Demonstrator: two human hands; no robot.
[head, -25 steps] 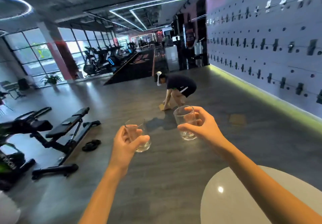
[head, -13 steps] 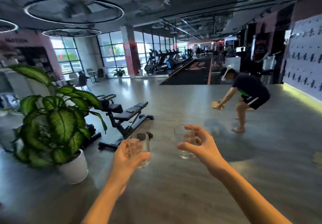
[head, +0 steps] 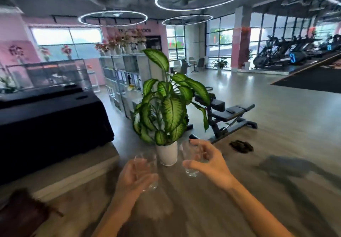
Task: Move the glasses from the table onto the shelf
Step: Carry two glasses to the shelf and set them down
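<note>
I carry two clear tumblers in front of me, one in each hand. My left hand (head: 133,178) is wrapped around one glass (head: 147,163), which is blurred by motion. My right hand (head: 208,165) grips the other glass (head: 191,165) from its right side, thumb in front, and holds it upright. An open metal shelf (head: 125,82) with several compartments stands further off to the left behind the plant, with flower pots along its top.
A potted plant with large green leaves in a white pot (head: 168,153) stands on the floor just beyond my hands. A black-draped counter (head: 51,118) fills the left. A weight bench (head: 227,117) is right of the plant, and dark slippers (head: 240,146) lie on the floor.
My view has swung left: the bending person and the white table have gone out of sight, the plant is now centred and the shelf and counter have appeared. Both hands still hold their glasses.
</note>
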